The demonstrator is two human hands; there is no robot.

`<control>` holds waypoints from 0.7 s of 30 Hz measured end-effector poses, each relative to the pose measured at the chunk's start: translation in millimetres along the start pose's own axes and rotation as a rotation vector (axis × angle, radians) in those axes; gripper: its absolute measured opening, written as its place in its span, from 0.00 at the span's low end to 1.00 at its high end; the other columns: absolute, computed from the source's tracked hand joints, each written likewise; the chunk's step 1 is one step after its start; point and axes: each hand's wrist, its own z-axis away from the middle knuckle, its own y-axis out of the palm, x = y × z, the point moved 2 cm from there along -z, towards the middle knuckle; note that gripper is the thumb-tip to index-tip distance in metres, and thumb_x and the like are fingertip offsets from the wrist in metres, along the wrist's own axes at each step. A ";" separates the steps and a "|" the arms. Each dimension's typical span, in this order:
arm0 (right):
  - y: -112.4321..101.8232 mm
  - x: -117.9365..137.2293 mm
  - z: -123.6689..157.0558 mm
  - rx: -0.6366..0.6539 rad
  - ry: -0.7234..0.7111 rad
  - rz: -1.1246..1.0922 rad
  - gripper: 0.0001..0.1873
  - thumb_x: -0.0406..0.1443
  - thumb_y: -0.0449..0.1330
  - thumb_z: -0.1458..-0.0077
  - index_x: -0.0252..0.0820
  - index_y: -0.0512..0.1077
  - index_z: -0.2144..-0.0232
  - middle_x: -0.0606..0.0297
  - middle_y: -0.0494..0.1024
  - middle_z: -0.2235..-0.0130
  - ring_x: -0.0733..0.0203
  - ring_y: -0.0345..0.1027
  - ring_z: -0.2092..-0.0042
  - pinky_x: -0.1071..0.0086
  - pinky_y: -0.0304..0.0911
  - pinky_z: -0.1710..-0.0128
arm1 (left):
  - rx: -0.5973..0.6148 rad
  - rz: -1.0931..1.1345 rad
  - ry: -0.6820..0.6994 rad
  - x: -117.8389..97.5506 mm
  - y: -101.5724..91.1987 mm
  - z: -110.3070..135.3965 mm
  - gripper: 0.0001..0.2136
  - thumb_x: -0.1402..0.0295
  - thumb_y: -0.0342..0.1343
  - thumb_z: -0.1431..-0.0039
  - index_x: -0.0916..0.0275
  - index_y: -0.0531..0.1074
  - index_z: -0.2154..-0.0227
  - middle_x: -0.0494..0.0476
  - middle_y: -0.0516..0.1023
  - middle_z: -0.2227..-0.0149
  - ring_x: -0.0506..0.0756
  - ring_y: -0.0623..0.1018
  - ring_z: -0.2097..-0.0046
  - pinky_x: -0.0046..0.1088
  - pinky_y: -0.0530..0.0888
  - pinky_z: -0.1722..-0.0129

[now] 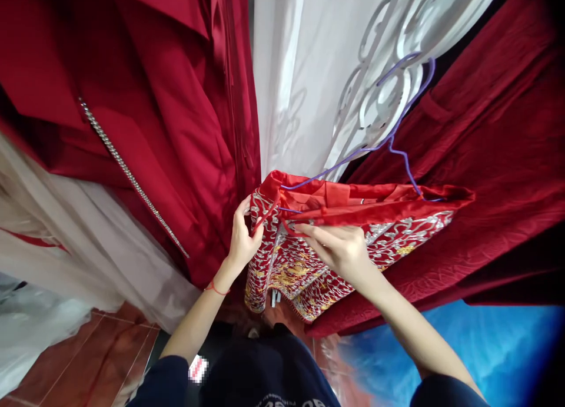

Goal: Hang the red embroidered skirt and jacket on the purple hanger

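A red skirt [304, 265] with silver and gold embroidery hangs in front of me, its plain red waistband [375, 209] at the top. A purple wire hanger [397, 124] reaches down into the waistband at both ends. My left hand [242, 236] is closed at the waistband's left end, with a thin red drawstring [268, 215] running up from under its thumb and the fingers partly behind the cloth. Just right of it, my right hand [339, 248] pinches another length of the red drawstring between thumb and fingertips.
The hanger's hook overlaps a white openwork metal frame [388, 101]. Dark red gowns hang on the left [176, 101] and right [485, 177], one with a beaded silver trim [132, 177]. White fabric [282, 89] hangs between; blue tulle [463, 348] spreads over the tiled floor [119, 342].
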 end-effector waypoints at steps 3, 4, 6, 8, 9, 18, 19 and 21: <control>-32.5 1.0 -17.9 0.067 0.018 -0.572 0.09 0.32 0.55 0.36 0.41 0.76 0.61 0.63 0.79 0.67 0.66 0.73 0.67 0.71 0.66 0.64 | 0.005 0.042 -0.002 4.0 2.7 -0.8 0.29 0.70 0.54 0.36 0.60 0.53 0.35 0.69 0.66 0.39 0.59 0.71 0.40 0.40 0.71 0.41; -39.6 4.1 -21.5 0.181 -0.021 -0.753 0.10 0.34 0.55 0.35 0.42 0.76 0.64 0.61 0.79 0.66 0.65 0.74 0.65 0.70 0.67 0.62 | 0.004 0.051 0.003 5.6 3.4 -1.3 0.28 0.70 0.54 0.36 0.60 0.53 0.35 0.69 0.66 0.39 0.59 0.71 0.40 0.40 0.71 0.41; -44.9 14.8 -20.0 0.597 -0.154 -1.051 0.14 0.40 0.55 0.36 0.42 0.76 0.70 0.61 0.78 0.69 0.65 0.73 0.66 0.71 0.67 0.62 | -0.001 0.057 0.018 8.7 4.4 -2.7 0.28 0.69 0.53 0.36 0.60 0.53 0.35 0.70 0.66 0.39 0.59 0.71 0.40 0.40 0.71 0.41; -38.7 26.6 -6.1 1.092 -0.225 -1.149 0.18 0.44 0.57 0.37 0.42 0.75 0.75 0.65 0.76 0.74 0.67 0.71 0.71 0.74 0.64 0.68 | 0.003 0.056 0.030 11.4 5.2 -4.1 0.27 0.69 0.52 0.35 0.60 0.53 0.35 0.71 0.66 0.39 0.60 0.71 0.40 0.40 0.71 0.42; -31.5 31.0 2.8 1.261 -0.202 -1.085 0.19 0.44 0.58 0.38 0.41 0.74 0.77 0.67 0.74 0.77 0.68 0.70 0.74 0.75 0.62 0.71 | 0.008 0.051 0.035 12.4 5.8 -4.7 0.27 0.69 0.52 0.35 0.60 0.53 0.35 0.71 0.66 0.39 0.60 0.71 0.40 0.40 0.71 0.42; 65.6 28.2 8.9 0.639 0.509 0.215 0.18 0.43 0.50 0.31 0.37 0.74 0.59 0.59 0.80 0.72 0.61 0.74 0.73 0.72 0.51 0.75 | -0.028 -0.047 0.063 8.8 21.5 7.9 0.32 0.70 0.54 0.36 0.62 0.47 0.33 0.75 0.59 0.36 0.64 0.64 0.34 0.46 0.69 0.39; 75.7 25.9 4.6 0.547 0.576 0.278 0.20 0.45 0.49 0.31 0.36 0.73 0.57 0.58 0.80 0.72 0.60 0.75 0.73 0.72 0.49 0.75 | -0.043 -0.051 0.061 8.6 22.8 9.8 0.31 0.71 0.53 0.36 0.62 0.48 0.33 0.74 0.60 0.36 0.64 0.64 0.35 0.46 0.69 0.39; 94.3 21.9 -2.4 0.420 0.672 0.373 0.21 0.46 0.49 0.31 0.35 0.73 0.57 0.57 0.81 0.72 0.59 0.75 0.74 0.72 0.47 0.76 | -0.055 -0.059 0.067 8.9 24.1 11.6 0.28 0.71 0.51 0.35 0.62 0.50 0.34 0.74 0.61 0.38 0.63 0.66 0.35 0.45 0.70 0.40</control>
